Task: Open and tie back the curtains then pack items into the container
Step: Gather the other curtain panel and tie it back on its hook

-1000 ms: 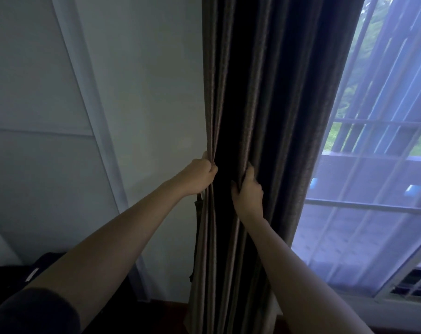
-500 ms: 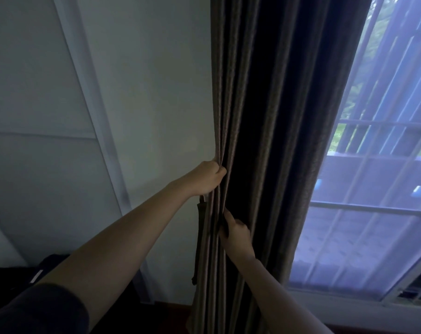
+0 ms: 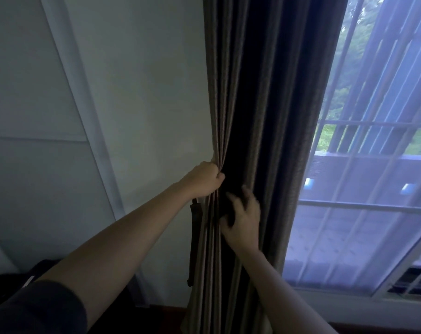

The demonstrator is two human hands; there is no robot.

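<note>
A dark brown curtain (image 3: 264, 97) hangs gathered in folds between the white wall and the window. My left hand (image 3: 203, 180) is clenched on the curtain's left edge at mid height. A dark tie-back strap (image 3: 195, 237) hangs down the wall just below that hand, beside the curtain. My right hand (image 3: 243, 219) lies against the folds a little lower and to the right, blurred, with fingers spread on the fabric; I cannot tell whether it grips anything.
A sheer white curtain (image 3: 363, 213) covers the barred window (image 3: 378, 131) on the right. The white wall (image 3: 142, 92) with a vertical strip fills the left. A dark object (image 3: 36, 273) sits low at the left, behind my left arm.
My right hand dropped from the folds at the left hand's height, then rose a little and spread its fingers over the fabric. The left hand kept its grip on the curtain's edge.
</note>
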